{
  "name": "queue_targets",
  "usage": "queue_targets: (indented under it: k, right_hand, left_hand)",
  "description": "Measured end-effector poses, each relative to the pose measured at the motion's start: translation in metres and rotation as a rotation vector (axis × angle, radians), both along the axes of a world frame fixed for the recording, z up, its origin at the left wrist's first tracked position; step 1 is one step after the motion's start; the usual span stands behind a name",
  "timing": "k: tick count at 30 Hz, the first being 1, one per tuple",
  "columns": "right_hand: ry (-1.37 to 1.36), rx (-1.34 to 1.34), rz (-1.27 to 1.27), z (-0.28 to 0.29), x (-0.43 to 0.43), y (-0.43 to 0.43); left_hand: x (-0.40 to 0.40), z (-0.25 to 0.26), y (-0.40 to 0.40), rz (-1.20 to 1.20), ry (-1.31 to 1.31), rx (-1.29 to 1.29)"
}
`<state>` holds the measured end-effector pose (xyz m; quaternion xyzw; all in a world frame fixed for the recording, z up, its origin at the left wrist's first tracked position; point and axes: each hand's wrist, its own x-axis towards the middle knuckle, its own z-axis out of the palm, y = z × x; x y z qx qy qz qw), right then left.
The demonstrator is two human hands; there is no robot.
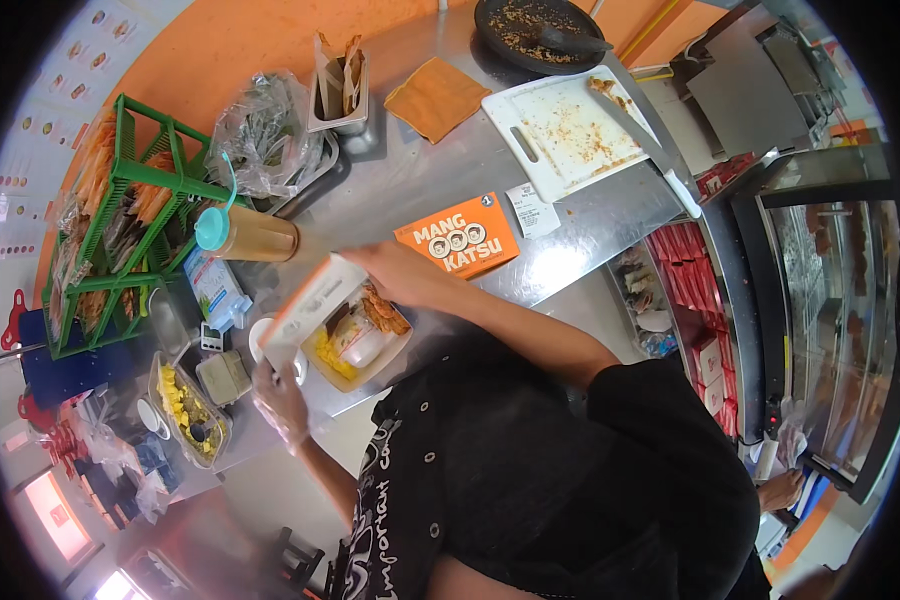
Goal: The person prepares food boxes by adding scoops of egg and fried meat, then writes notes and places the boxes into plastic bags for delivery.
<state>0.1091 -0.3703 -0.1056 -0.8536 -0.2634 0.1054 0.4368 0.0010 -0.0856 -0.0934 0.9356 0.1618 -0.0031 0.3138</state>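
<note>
A cardboard meal box [405, 346] lies near the edge of the steel worktable, its lid [311, 304] raised. Inside are yellow food pieces [334, 356], a white wrapped mound [360, 339] and browned fried strips [385, 311]. My left hand [281, 394], in a clear plastic glove, is at the lid's lower left end; whether it grips is unclear. My right hand [390, 271] holds the lid's upper right corner. Just beyond my right forearm sits a closed orange printed box [465, 234], beside a paper slip [532, 211] bearing writing.
A sauce bottle [259, 234], a green rack [142, 279] and a tray of yellow pieces [221, 442] stand left. Rightward are a white cutting board [540, 112], a knife [649, 146] and a black mortar [510, 45]. Another person's hand [782, 491] shows far right.
</note>
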Motion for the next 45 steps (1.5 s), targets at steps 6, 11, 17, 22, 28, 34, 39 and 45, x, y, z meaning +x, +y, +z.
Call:
queue_targets:
  k: [6, 11, 17, 22, 28, 34, 39, 45]
  right_hand:
    - [-0.444, -0.152, -0.004, -0.053, -0.081, -0.016]
    - [0.140, 0.100, -0.104, -0.041, -0.087, -0.009]
    - [0.454, 0.119, -0.241, -0.035, -0.078, 0.021]
    - [0.298, 0.210, -0.344, -0.055, -0.084, 0.034]
    - [0.380, 0.235, -0.336, 0.002, -0.071, 0.034]
    - [0.412, 0.013, -0.240, 0.002, -0.065, 0.028]
    - [0.053, 0.060, -0.168, -0.048, -0.078, 0.017]
    - [-0.370, -0.143, 0.101, -0.033, -0.075, 0.003]
  left_hand:
    - [-0.078, -0.045, -0.017, 0.118, -0.068, -0.847]
    - [-0.057, -0.029, -0.019, 0.275, -0.051, -1.463]
    - [-0.008, -0.010, -0.043, 0.586, 0.118, -1.155]
    - [0.000, -0.035, -0.043, 0.315, 0.102, -0.701]
    - [0.004, 0.009, -0.034, 0.247, 0.224, -0.465]
    - [-0.010, -0.021, -0.035, 0.165, 0.102, -0.327]
    - [-0.038, -0.076, -0.053, 0.138, -0.166, -0.391]
    - [-0.032, -0.047, -0.047, -0.400, -0.343, 0.219]
